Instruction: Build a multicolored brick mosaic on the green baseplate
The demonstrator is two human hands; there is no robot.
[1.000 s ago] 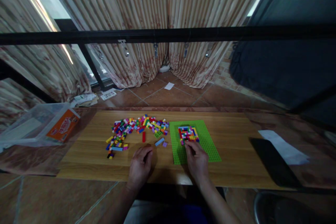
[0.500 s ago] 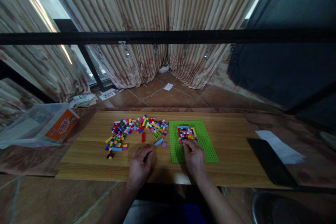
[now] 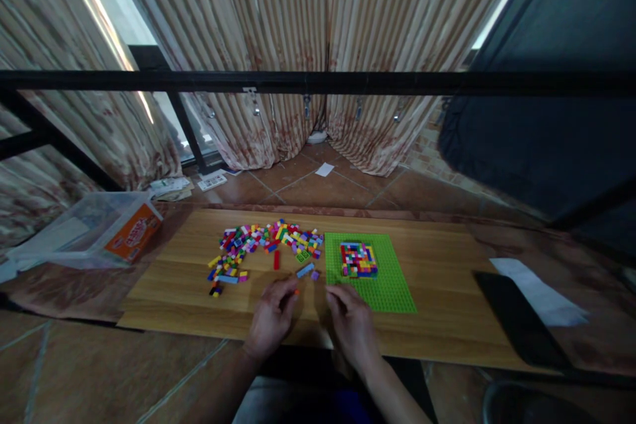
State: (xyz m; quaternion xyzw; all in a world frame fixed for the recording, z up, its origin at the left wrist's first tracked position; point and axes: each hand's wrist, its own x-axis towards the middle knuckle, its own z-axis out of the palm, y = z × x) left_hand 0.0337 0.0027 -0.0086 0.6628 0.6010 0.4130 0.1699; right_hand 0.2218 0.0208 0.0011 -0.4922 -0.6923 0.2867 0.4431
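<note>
My left hand (image 3: 272,317) is over the wooden table, fingers curled, with a small orange toy brick (image 3: 297,291) at its fingertips. My right hand (image 3: 352,319) is by the front left corner of the green baseplate (image 3: 392,288). Its fingers are bent and drawn together, and I see nothing between them. On the baseplate sits a square block of many-coloured bricks (image 3: 358,260), built up in layers. Just beyond my left hand lie a light blue brick (image 3: 305,270) and a purple brick (image 3: 315,275).
Loose bricks (image 3: 248,236) spread over the table's left half, with a long red brick (image 3: 277,260) nearer. A clear plastic box (image 3: 94,228) stands off the left end. At the right lie a black flat object (image 3: 519,318) and white paper (image 3: 539,291).
My right hand has drawn back from the brick block toward my left hand. An orange brick now shows at my left fingertips. The view has shifted slightly.
</note>
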